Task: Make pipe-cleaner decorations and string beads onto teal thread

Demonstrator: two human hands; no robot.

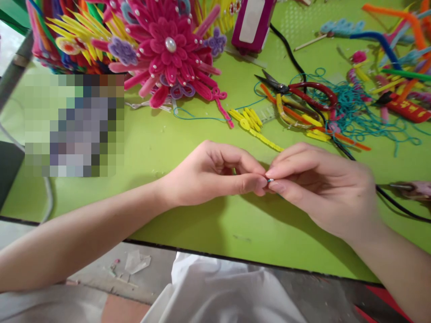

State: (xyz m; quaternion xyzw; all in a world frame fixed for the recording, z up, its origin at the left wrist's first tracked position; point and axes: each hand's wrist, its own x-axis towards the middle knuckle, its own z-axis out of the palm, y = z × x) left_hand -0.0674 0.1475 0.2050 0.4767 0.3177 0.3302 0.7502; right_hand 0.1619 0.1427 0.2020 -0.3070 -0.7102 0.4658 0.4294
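Over the near part of the green table [188, 224], my left hand [218, 172] and my right hand [323, 188] meet fingertip to fingertip. Thumb and forefinger are pinched together on each. Between them a tiny teal-and-white piece [270, 180] shows; most of it is hidden by the fingertips, and its kind is too small to make out. Just beyond the hands lies a yellow fuzzy chenille stem piece [261, 136]. Farther back are red-handled scissors [316, 92] with their blades slightly apart, beside a tangle of teal thread [362, 105].
A large pink chenille flower [168, 45] with pearls stands at the back left. Behind the scissors stands a purple box [252, 27]. Colourful chenille stems [404, 58] lie at the far right. A black cable [292, 49] crosses the table, and a metal-tipped tool [409, 188] lies at right.
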